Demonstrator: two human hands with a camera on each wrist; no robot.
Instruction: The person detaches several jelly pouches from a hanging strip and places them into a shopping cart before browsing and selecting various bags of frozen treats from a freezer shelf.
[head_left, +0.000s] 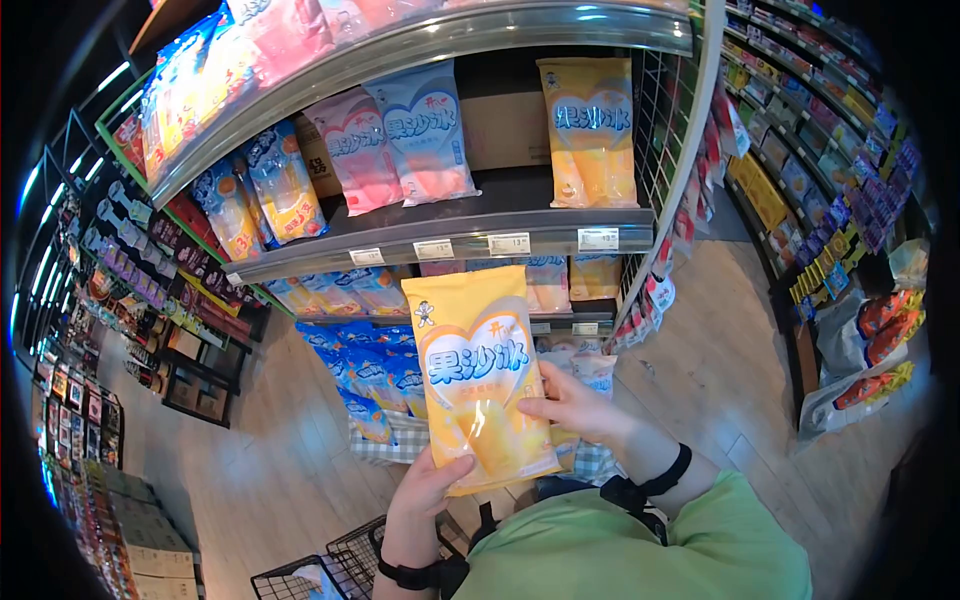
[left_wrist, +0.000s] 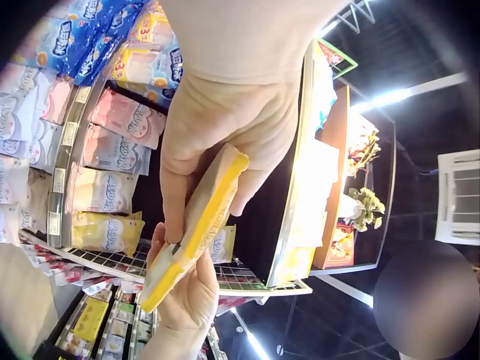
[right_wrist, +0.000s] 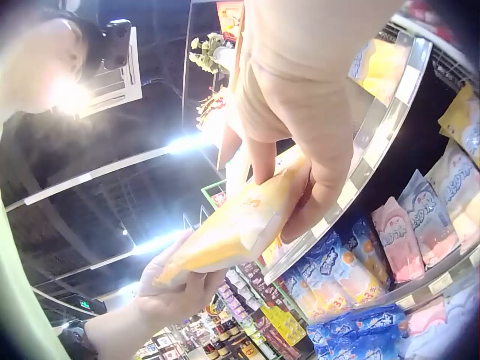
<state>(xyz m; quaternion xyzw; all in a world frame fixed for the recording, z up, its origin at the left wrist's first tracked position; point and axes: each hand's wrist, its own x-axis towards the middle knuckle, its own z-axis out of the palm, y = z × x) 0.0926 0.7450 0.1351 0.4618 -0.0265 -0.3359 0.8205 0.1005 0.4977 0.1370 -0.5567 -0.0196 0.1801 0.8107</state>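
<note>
Head: yellow packet (head_left: 480, 380) between pinching left hand (head_left: 425, 486) and right hand (head_left: 582, 405), fingers probably behind.

Wearing a light green top (head_left: 610, 550), short right sleeve (head_left: 745, 520) showing, black left wristband (head_left: 402, 575) wrapping round, dark housing (head_left: 453, 578) bulging at its side, black right forearm strap (head_left: 672, 470) wrapping likewise, second dark housing (head_left: 628, 496) sitting beside it.

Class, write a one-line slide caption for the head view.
Left hand and right hand hold a yellow packet before a stocked shop shelf.
</note>
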